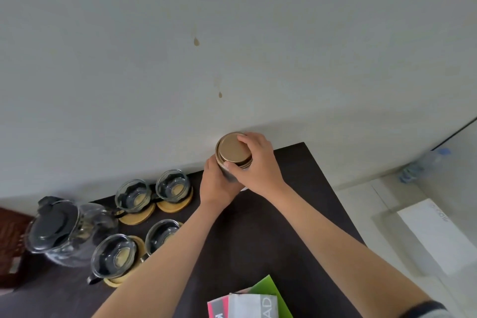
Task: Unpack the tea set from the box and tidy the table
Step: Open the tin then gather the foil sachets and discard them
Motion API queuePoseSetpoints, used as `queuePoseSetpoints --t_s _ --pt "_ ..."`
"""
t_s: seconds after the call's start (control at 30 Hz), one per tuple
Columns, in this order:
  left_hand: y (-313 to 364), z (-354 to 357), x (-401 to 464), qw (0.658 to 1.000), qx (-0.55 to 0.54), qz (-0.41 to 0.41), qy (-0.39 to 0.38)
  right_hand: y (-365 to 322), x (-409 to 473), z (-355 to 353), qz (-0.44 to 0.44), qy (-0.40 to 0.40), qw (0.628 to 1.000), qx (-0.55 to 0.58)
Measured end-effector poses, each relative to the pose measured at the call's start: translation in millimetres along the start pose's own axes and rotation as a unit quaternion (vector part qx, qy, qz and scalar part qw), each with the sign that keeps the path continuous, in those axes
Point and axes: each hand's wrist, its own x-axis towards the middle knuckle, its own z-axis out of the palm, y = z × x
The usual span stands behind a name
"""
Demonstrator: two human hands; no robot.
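Note:
A dark canister with a gold lid [233, 148] stands near the far edge of the dark table [258, 240], close to the wall. My left hand [219, 183] grips its dark body from the left. My right hand [260, 165] curls over the gold lid from the right. To the left stand several glass cups [133, 195] on round wooden coasters [175, 205]. A glass teapot with a black lid [64, 230] sits at the far left of the table.
A white wall [232, 46] rises right behind the table. Printed cards and a green sheet [253, 299] lie at the table's near edge. A white box [438, 235] lies on the floor to the right, a plastic bottle [426, 162] beyond it. A brown basket [10, 240] sits at far left.

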Motion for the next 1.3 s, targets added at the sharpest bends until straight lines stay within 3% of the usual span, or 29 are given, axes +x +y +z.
queuePoseSetpoints --t_s 0.33,0.67,1.3 --pt "-21 -33 3 1.0 0.004 0.018 -0.01 -12 -44 -11 0.028 0.143 0.986 0.076" --pt "-32 -37 7 0.998 0.038 0.036 -0.021 35 -140 29 0.064 -0.037 0.997 -0.034" --pt "-23 -34 -16 0.999 -0.028 0.021 -0.007 33 -133 47 0.068 -0.048 0.995 -0.055"
